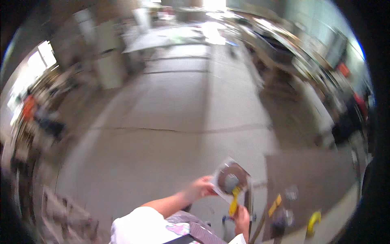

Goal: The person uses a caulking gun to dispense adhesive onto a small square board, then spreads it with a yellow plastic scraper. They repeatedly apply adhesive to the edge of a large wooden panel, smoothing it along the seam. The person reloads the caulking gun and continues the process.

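Observation:
My left hand (203, 187) is closed on the edge of a flat white square piece (219, 186), held tilted in front of me. On its face is a brown round disc (243, 175) with a grey centre (231, 181). My right hand (242, 219) is closed around a slim yellow tool (233, 207), whose upper end overlaps the lower part of the disc. Blur hides what kind of tool it is, and I cannot tell whether it touches the disc.
A brown tabletop (313, 171) to my right bears a flat yellow piece (274, 205) and a curved yellow object (313, 223). Cluttered benches (276, 44) line the right side. Grey floor (162, 158) stretches ahead toward a pale table (162, 38). A wooden frame (69, 215) stands low at left.

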The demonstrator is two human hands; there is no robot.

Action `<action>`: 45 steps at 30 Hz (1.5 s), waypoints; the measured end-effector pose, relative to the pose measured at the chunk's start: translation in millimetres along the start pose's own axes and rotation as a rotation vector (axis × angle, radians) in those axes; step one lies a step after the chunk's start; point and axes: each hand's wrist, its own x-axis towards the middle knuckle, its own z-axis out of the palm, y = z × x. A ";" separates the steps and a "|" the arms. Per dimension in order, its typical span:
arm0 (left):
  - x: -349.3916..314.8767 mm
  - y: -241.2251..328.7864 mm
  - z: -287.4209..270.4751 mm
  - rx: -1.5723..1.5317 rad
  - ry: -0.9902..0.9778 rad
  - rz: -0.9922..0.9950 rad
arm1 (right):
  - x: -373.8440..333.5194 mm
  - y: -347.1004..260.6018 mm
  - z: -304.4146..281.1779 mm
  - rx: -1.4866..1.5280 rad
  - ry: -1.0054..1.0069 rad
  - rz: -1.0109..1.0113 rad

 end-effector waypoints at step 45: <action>-70.9 58.8 64.8 0.289 -0.162 0.123 | -42.0 -72.3 41.9 0.119 -0.098 -0.198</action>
